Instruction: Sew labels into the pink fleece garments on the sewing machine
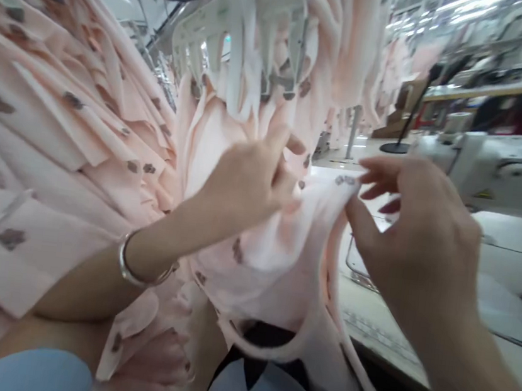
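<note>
A pale pink garment piece (273,286) with small grey-brown printed motifs hangs in front of me, its narrow bound edges drooping toward my lap. My right hand (421,240) pinches its upper right corner between thumb and forefinger, the other fingers held apart. Across the middle, my left hand (253,179) has its fingers curled on the same cloth; motion blur softens the fingertips. A silver bangle (126,261) circles the left wrist. Just above that hand, a white plastic clip hanger (242,35) carries more pink cloth and strips.
A large bunch of pink printed pieces (60,126) hangs and lies at my left. On the right stands a white sewing machine (516,170) on a pale worktable (383,324). A black round-based stand (394,148) is behind it. Hanging pieces and rails continue in the background.
</note>
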`<state>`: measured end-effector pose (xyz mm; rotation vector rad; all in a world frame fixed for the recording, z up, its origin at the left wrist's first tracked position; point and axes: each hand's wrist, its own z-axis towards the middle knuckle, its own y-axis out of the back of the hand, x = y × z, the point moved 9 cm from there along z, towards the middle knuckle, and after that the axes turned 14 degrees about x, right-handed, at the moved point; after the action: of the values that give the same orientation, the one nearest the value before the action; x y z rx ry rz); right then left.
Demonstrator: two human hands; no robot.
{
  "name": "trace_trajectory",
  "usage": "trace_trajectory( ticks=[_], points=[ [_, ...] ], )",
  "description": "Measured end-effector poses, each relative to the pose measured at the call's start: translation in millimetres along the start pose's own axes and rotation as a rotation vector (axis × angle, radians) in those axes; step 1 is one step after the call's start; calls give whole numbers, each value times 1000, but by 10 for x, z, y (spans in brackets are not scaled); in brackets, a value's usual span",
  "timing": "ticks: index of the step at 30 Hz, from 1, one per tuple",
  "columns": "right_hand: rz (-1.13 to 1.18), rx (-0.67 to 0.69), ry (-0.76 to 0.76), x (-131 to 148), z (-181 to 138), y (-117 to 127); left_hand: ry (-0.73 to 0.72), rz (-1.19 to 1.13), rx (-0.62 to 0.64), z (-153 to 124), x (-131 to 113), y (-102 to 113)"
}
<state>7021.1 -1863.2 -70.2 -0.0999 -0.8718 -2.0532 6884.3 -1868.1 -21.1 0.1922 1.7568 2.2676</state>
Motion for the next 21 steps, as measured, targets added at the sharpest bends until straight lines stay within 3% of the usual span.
trace_trajectory(
  ticks=[3,6,8,11,14,16,18,21],
  points=[
    [-45,53,-87,-178,-507,-264,-40,68,-68,404,-74,77],
    [102,127,-326,-407,-1141,-602,-111,206,41,539,-307,-191],
    [222,190,-309,-349,-1390,-816,-181,245,116,468,-497,-506],
    [126,218,-195,-154,-1472,-976,-244,213,307,311,-632,-1135],
    [-51,237,-173,-100,-1448,-1079,-97,288,532,297,-378,-1752],
    [-97,257,-178,-117,-1479,-1127,-2,337,588,363,-156,-1948],
    [-122,248,-212,-159,-1560,-1117,36,345,585,428,-33,-1922],
    [-114,185,-291,-230,-1695,-1011,30,247,384,442,-85,-1385]
  ],
)
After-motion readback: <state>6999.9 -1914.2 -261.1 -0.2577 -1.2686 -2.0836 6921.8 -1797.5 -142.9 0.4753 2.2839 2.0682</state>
